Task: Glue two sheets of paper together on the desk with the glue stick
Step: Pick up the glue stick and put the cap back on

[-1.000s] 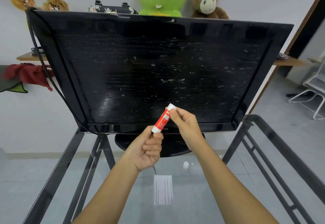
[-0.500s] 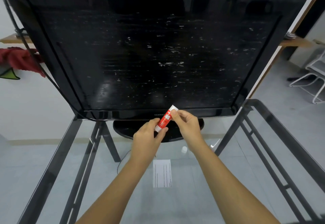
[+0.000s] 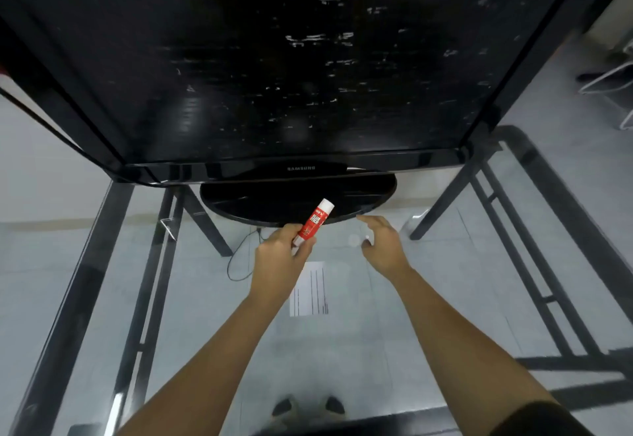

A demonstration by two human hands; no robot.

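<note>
Glue stick (image 3: 313,223): you have it in your left hand (image 3: 282,264), fingers (image 3: 289,230) curled round its lower end, so the red tube slants up and to the right with its white end on top.

– Yes, and you hold it off the glass desk (image 3: 191,315), in front of the round black base (image 3: 298,202) of the monitor (image 3: 291,59).

Your right hand (image 3: 383,247) carries nothing. Its fingers are spread and loosely bent, apart from the stick, palm turned toward the glass.

– There is a small pale blob (image 3: 354,239) on the desk just beside your right fingertips, too blurred to tell what it is.

A sheet of paper (image 3: 310,290) with dark lines lies flat on the desk between your forearms, nearer you than the stick. Your left hand covers its top left corner from this view.

– Only one sheet can be made out.
</note>
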